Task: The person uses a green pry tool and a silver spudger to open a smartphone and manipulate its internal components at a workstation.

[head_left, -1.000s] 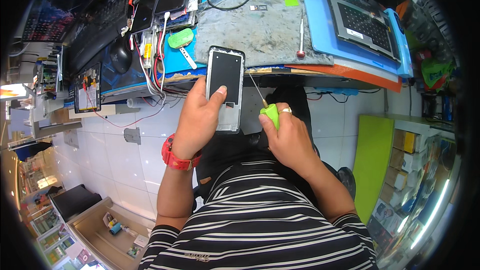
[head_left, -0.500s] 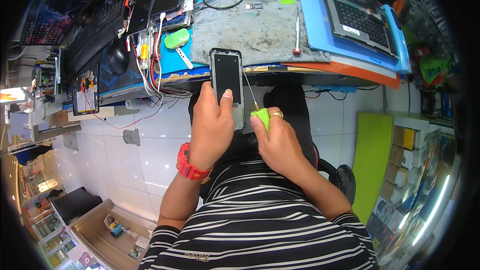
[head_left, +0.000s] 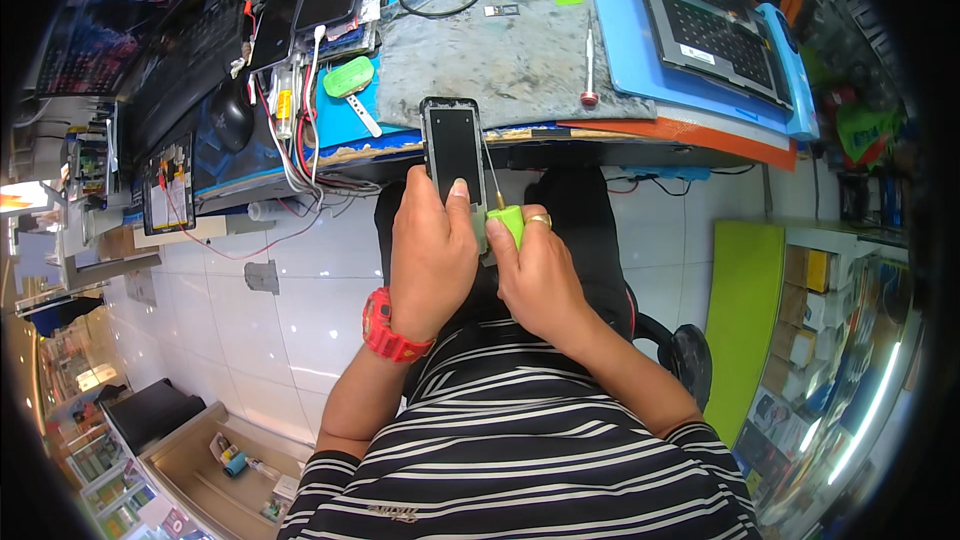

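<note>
My left hand (head_left: 432, 245) is closed round a phone frame (head_left: 456, 145), a dark panel with a grey metal edge, thumb pressed on its face. It is held upright in front of the bench edge, above my lap. In my right hand (head_left: 538, 270) is a thin-bladed tool with a bright green handle (head_left: 507, 223); the fingers wrap the handle. The tool's narrow metal shaft (head_left: 492, 168) runs up along the right edge of the frame, its tip at or close to that edge. Whether the tip touches is too small to tell.
On the bench lie a stained grey mat (head_left: 520, 50), a screwdriver (head_left: 589, 65), an opened laptop part (head_left: 715, 35) on a blue mat, and a green-headed brush (head_left: 350, 77). Cables (head_left: 305, 140) hang at the left near a black mouse (head_left: 232, 115). An open drawer (head_left: 215, 480) stands lower left.
My right hand has moved slightly left and up, bringing the green handle closer to the phone frame. My left hand has shifted a little to the right, still holding the frame.
</note>
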